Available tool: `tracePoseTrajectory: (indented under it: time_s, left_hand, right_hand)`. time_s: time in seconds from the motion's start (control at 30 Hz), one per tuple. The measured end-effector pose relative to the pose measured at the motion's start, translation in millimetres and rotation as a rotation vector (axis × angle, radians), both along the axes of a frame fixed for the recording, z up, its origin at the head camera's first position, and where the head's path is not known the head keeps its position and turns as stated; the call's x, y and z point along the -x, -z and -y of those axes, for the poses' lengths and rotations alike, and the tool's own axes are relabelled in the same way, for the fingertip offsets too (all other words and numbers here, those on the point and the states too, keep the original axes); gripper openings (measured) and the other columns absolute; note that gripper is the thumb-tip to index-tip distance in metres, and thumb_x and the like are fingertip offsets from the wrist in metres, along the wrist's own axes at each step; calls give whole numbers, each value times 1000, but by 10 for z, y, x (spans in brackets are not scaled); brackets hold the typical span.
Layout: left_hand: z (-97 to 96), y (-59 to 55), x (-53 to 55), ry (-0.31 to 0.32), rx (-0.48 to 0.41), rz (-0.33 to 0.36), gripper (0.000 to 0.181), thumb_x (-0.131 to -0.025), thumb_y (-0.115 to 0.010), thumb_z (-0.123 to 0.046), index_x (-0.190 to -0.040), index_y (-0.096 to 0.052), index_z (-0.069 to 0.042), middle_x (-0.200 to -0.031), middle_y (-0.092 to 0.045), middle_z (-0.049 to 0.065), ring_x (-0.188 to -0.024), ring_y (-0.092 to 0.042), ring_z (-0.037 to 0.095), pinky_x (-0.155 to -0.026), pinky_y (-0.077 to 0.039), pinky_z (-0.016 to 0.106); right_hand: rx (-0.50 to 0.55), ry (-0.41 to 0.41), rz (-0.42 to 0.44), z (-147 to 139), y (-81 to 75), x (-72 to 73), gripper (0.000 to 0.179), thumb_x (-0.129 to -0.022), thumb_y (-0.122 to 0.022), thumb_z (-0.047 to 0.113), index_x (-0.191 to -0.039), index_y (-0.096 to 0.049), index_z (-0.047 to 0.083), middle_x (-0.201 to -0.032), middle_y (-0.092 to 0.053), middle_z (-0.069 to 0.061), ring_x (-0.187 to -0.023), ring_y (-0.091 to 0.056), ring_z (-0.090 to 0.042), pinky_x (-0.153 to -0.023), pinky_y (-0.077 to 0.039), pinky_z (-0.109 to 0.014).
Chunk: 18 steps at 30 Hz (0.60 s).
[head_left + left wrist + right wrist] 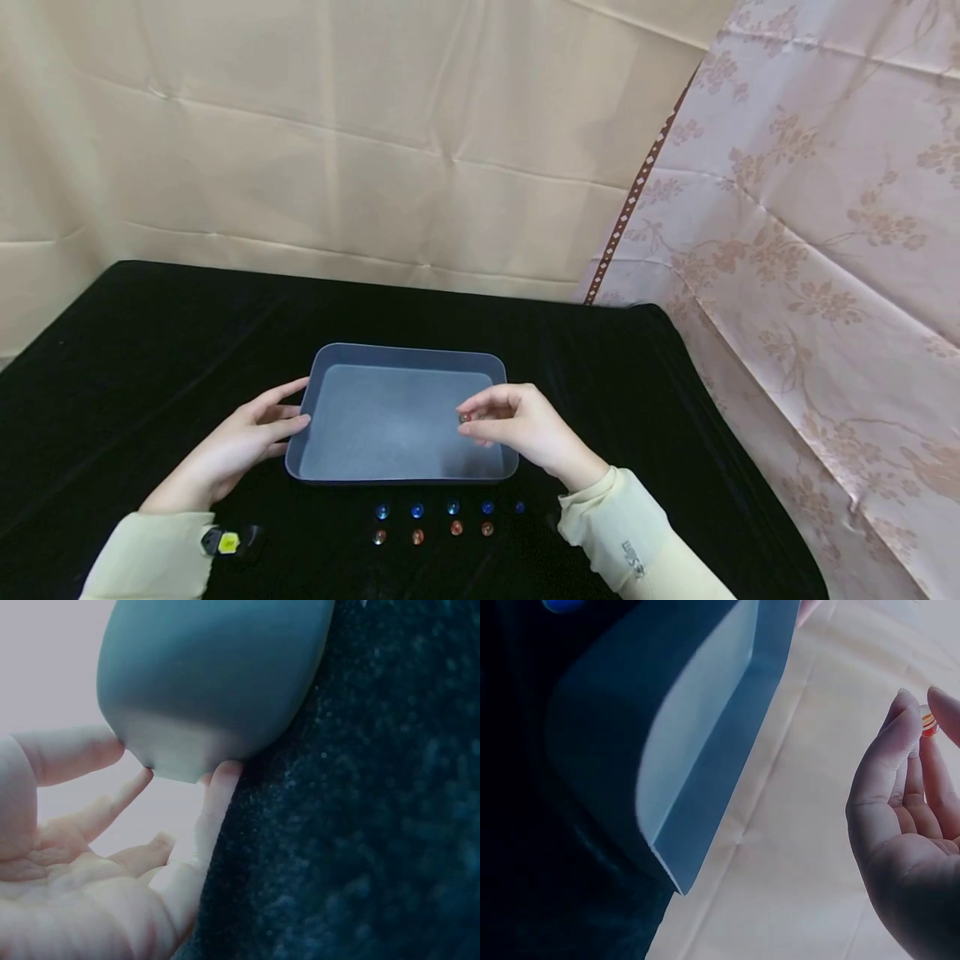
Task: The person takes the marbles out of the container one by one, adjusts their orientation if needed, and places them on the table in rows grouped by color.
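My right hand [528, 425] pinches an orange-and-clear marble [928, 721] between thumb and forefinger, over the right part of a blue-grey tray [390, 421]. In the right wrist view the marble shows at the fingertips, with the tray's wall off to the left. My left hand [236, 446] is at the tray's left end, its fingers spread and fairly straight. In the left wrist view those fingertips [225, 776] touch the tray's outer wall [187, 742]. The tray floor looks bare in the head view.
In front of the tray lie a row of several blue marbles [417, 510] and, nearer, a row of several orange ones [417, 537]. A black cloth [600, 375] covers the table. Behind it hangs a beige curtain [337, 150]; a floral cloth [825, 250] hangs at the right.
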<state>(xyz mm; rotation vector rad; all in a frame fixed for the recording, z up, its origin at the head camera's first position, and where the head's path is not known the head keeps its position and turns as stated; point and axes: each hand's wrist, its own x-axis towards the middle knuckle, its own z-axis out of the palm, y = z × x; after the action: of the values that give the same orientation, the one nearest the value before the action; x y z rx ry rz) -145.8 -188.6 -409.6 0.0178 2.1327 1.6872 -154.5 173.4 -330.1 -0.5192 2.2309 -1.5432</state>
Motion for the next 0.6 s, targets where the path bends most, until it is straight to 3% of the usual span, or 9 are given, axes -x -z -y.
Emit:
tracePoseTrajectory:
  time_s: [0.6]
  left_hand:
    - [2,6,5,4,0,3,69,-105,-48,-28,-160,-11,-10,-146,-37,33,-124,-55,36,-103,-47,58]
  right_hand:
    - [5,-23,15,-217,124,-251,30,-89,-70,10,-111,-66,-11,-92,-71,-11,-73,-65,-8,-70,-60,-27]
